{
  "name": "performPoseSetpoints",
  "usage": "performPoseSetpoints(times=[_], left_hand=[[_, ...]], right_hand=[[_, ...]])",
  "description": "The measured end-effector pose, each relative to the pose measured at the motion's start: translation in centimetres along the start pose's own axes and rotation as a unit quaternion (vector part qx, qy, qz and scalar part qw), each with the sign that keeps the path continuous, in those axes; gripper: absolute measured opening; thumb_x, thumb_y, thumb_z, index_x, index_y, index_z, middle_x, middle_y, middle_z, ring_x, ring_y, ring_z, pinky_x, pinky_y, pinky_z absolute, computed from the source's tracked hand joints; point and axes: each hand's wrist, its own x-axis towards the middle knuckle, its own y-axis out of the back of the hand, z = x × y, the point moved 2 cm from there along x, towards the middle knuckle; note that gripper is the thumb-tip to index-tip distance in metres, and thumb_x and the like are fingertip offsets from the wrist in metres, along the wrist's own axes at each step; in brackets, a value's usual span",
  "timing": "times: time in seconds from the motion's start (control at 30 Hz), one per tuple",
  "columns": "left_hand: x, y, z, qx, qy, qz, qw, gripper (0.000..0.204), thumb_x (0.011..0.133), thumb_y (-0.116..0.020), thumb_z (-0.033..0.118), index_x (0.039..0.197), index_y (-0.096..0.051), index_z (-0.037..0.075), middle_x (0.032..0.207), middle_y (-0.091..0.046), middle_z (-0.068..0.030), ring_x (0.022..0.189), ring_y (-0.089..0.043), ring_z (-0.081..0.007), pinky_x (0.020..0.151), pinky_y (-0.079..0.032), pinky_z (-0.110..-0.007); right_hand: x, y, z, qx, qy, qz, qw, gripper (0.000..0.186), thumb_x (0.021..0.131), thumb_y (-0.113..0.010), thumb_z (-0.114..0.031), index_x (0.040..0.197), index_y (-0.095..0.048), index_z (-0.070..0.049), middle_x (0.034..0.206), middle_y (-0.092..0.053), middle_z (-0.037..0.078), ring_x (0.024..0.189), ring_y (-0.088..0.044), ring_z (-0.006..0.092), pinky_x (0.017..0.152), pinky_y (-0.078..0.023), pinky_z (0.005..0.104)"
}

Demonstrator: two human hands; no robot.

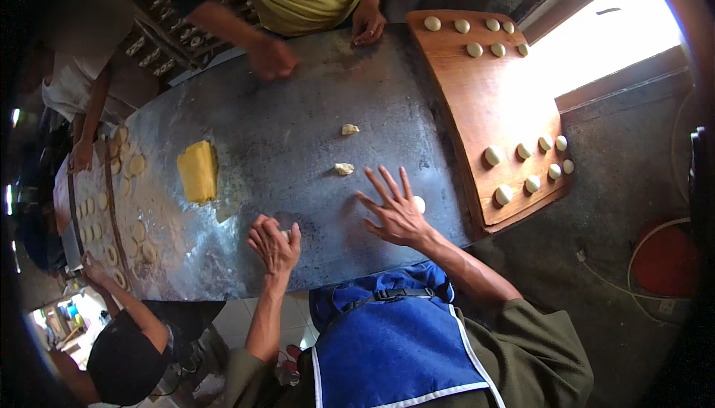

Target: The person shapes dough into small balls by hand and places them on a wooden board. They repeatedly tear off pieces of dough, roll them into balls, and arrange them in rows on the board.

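Note:
My left hand (271, 247) is cupped on the dark worktop near its front edge, its fingers curled around a small piece of dough (286, 235) that shows only in part beside the thumb. To the right, my right hand (396, 214) is held palm down over the worktop with its fingers spread. A round dough ball (419, 204) peeks out just past its outer edge. Ahead of my hands lie two rough dough lumps, a nearer one (343, 169) and a farther one (350, 130).
A wooden board (477, 102) with several dough balls stands at the right end. Left of centre lies a yellow slab (197, 172). Flattened dough rounds and rings (138, 164) cover the floury left end. Across the table, a person's blurred hand (272, 58) works; others stand at left.

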Motion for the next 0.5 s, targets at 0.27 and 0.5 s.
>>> performPoseSetpoints(times=[0.27, 0.5], left_hand=[[1.7, -2.8, 5.8, -0.238, 0.196, -0.107, 0.945, 0.027, 0.093, -0.066, 0.025, 0.098, -0.047, 0.006, 0.092, -0.053, -0.0144, 0.088, -0.054, -0.0363, 0.079, -0.041, -0.048], [2.3, -0.4, 3.5, -0.283, 0.02, -0.085, 0.955, 0.05, 0.085, -0.084, 0.019, 0.112, -0.045, 0.004, 0.098, -0.05, -0.0137, 0.09, -0.053, -0.0314, 0.081, -0.044, -0.047]], right_hand=[[-1.5, -1.2, 0.9, 0.103, -0.115, 0.029, 0.988, 0.046, 0.088, -0.071, -0.042, 0.098, -0.051, -0.002, 0.097, -0.048, 0.017, 0.093, -0.046, 0.0335, 0.083, -0.035, 0.0451], [-3.0, -0.4, 2.9, 0.022, -0.071, -0.098, 0.992, 0.048, 0.076, -0.078, -0.021, 0.108, -0.051, 0.001, 0.105, -0.053, 0.02, 0.098, -0.05, 0.0378, 0.091, -0.039, 0.0473]])
